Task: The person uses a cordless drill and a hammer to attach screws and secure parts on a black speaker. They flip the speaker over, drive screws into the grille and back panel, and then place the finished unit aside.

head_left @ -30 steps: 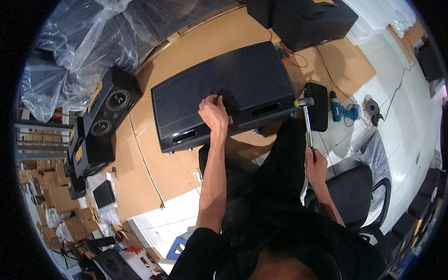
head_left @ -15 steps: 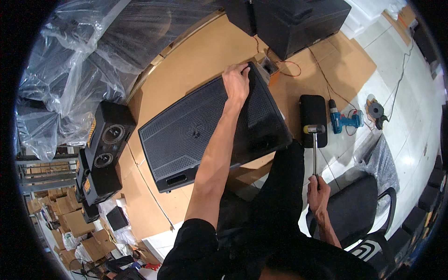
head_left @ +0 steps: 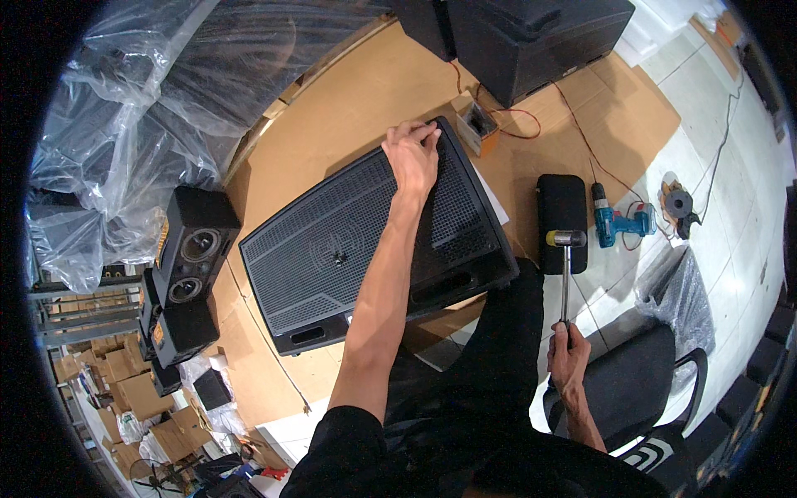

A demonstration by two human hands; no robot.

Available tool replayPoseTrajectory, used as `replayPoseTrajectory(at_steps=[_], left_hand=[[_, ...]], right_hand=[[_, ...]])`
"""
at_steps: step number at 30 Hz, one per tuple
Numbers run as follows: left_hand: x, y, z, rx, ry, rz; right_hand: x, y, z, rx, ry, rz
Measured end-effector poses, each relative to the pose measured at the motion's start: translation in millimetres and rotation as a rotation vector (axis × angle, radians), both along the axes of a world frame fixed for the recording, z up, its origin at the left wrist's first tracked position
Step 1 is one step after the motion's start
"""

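Facing up, black speaker, perforated grille

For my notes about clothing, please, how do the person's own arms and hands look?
The left hand and right hand are ungloved, and no watch or bracelet shows on either wrist. The left sleeve is short and black, ending near the elbow; the left forearm and right forearm are bare. The right cuff cannot be made out.
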State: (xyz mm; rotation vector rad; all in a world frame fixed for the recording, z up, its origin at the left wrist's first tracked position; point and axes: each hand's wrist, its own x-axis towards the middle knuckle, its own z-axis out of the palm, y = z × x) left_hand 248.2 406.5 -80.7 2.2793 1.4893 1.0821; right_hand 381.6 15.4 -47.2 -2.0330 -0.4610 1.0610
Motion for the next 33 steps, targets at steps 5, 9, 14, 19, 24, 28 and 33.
replayPoseTrajectory(at_steps=[5, 9, 14, 19, 24, 28, 33], left_hand=[[1, -16, 6, 0.211, 0.247, -0.064], [5, -22, 7, 0.257, 0.353, -0.061], [9, -24, 8, 0.253, 0.388, -0.012], [4, -19, -2, 0.209, 0.473, -0.062], [1, -11, -1, 0.212, 0.552, -0.154], [0, -5, -5, 0.228, 0.579, -0.192], [1, -3, -5, 0.282, 0.618, -0.211]], right_hand=[[0, 3, -1, 0.024, -0.009, -0.020], [-1, 8, 6, 0.023, 0.011, -0.015], [-2, 7, -2, 0.048, 0.023, -0.014], [-6, 12, -1, 0.043, 0.053, 0.007], [-8, 15, -8, 0.076, 0.071, -0.008], [-11, 28, 5, 0.097, 0.155, -0.063], [-6, 26, -6, 0.202, 0.107, -0.018]])
